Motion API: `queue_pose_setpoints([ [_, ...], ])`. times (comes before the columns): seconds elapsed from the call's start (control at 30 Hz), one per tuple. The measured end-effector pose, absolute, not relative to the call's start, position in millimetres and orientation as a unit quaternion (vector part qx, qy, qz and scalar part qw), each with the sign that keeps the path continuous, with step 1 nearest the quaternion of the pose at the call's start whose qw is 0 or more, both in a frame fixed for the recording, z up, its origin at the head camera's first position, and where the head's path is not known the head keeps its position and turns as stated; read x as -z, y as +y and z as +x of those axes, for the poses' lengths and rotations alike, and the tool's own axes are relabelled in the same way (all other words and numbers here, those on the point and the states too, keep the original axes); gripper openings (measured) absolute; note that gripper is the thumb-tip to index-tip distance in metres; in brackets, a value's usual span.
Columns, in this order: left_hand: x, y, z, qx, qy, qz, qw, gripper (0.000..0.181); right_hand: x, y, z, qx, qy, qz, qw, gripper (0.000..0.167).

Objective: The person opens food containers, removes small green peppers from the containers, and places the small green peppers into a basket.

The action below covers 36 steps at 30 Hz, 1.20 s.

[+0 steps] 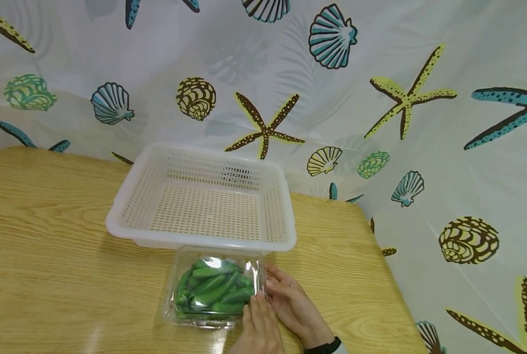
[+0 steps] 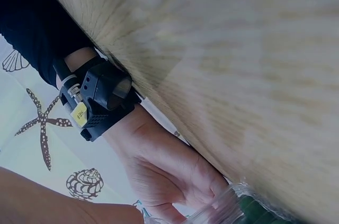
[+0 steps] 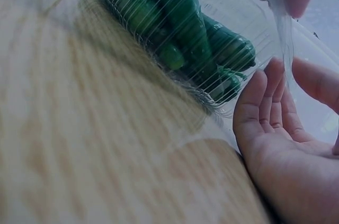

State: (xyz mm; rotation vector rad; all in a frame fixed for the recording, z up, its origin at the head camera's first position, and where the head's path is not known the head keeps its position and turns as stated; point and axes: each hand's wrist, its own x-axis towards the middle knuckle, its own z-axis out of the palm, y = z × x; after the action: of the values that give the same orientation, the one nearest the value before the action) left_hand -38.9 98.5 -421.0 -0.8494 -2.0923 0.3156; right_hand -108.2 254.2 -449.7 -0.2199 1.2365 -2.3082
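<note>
A clear plastic clamshell box (image 1: 171,301) filled with green peppers (image 1: 214,287) sits on the table, just in front of the white basket. At its right side is my right hand (image 1: 296,309), with the thumb and fingers gripping the box edge. In the right wrist view, the fingers (image 3: 249,102) bend in at the box corner. My left hand (image 1: 261,324) lays straight fingers on the front right corner of the box; its thumb is hidden. The left wrist view shows the black band with a camera on the right wrist (image 2: 100,94).
Behind the box stands a white perforated basket (image 1: 201,238), with no items inside. The wooden table (image 1: 55,255) reaches back to a white curtain (image 1: 157,59) printed with shells and starfish. That curtain also runs along the right side.
</note>
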Motion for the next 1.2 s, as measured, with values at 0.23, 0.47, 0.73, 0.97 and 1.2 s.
queue_pose_setpoints([
  [0.23, 422, 99, -43, -0.124, -0.818, -0.323, 0.459, 0.048, 448, 254, -111, 0.846, 0.462, -0.084, 0.252, 0.037],
  [0.47, 418, 96, -43, -0.119, -0.833, -0.338, 0.422, 0.059, 447, 254, -113, 0.846, 0.462, -0.082, 0.254, 0.034],
  [0.73, 414, 84, -43, -0.021, -0.855, -0.346, 0.386, 0.073, 448, 256, -112, 0.845, 0.462, -0.071, 0.26, 0.036],
  [0.97, 407, 67, -47, 0.058, -0.838, -0.328, 0.431, 0.076, 448, 257, -109, 0.845, 0.459, -0.054, 0.267, 0.047],
  [1.2, 388, 48, -53, 0.116, -0.824, -0.328, 0.447, 0.069, 448, 256, -109, 0.853, 0.453, -0.046, 0.255, 0.044],
])
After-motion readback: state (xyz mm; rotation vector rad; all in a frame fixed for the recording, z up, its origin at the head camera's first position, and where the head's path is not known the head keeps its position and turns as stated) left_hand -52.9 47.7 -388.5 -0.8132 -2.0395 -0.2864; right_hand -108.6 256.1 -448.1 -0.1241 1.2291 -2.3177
